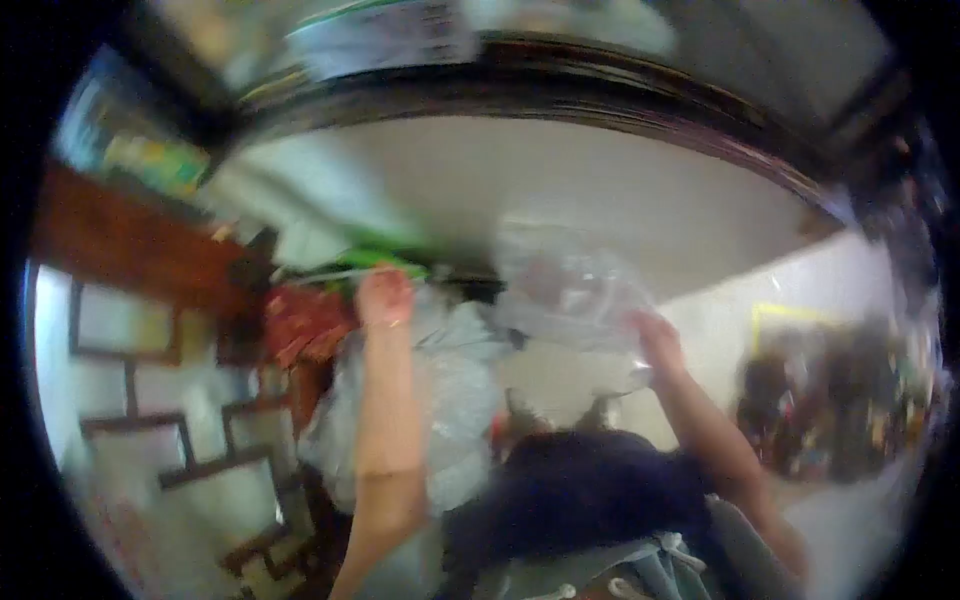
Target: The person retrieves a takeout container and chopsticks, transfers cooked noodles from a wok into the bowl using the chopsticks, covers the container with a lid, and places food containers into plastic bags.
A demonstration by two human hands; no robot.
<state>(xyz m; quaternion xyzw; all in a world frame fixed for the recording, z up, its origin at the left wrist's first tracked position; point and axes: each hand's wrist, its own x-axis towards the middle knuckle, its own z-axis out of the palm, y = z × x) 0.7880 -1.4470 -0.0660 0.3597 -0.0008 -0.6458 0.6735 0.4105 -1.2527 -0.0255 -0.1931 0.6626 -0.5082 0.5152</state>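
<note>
My left hand [385, 295] is closed around a thin pale rod [335, 275] that sticks out to the left; blur hides what kind of thing it is. Bright green material [375, 245] lies just behind that hand, and a red patterned cloth or bag [305, 322] is to its left. Below, partly covered by my left forearm, bulges a large whitish plastic bag [455, 400]. On the right, my right hand [655, 342] grips the edge of a clear plastic bag [570, 285], which spreads out to the left of the fingers.
A pale panel [620, 190] under a dark-edged shelf [560, 85] spans the far side. White papers or a packet [385, 40] sit on top. Brown wooden lattice [190, 440] stands at left. Several dark blurred items [835, 395] are on the floor at right.
</note>
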